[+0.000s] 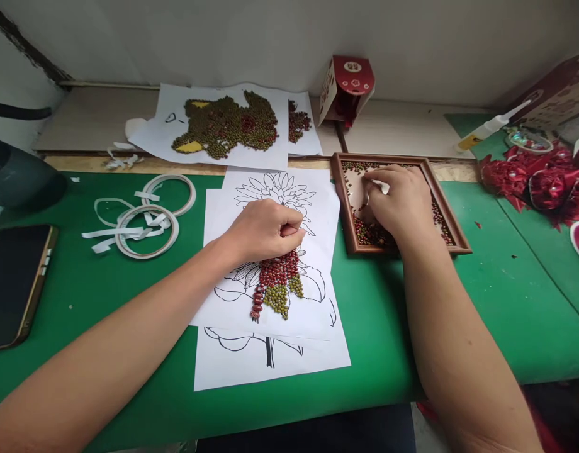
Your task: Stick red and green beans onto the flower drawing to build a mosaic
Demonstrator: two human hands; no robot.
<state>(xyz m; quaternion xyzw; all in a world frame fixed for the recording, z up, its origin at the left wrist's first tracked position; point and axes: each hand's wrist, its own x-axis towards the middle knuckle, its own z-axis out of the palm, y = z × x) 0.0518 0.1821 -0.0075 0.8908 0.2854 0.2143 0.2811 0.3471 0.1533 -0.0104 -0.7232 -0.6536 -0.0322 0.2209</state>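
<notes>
My left hand (273,229) rests closed over a flower drawing (313,314), thumb and forefinger pressed together; whatever they may hold is hidden. Below it, red beans (280,269) and green mung beans (276,297) cover part of the drawing, with a short row of larger dark-red beans (256,303) at the lower left. My right hand (403,198) reaches into a brown wooden tray (348,220) of mixed red and green beans (367,234). Its fingers are bent together, tips down at the tray's bottom, and I cannot make out what is between them.
Rolls of white double-sided tape (176,236) and a phone (18,286) lie at the left. Behind is a bean-covered animal picture (228,126). A red box (348,85), a glue bottle (483,133) and shiny red decorations (549,182) are at the back and right.
</notes>
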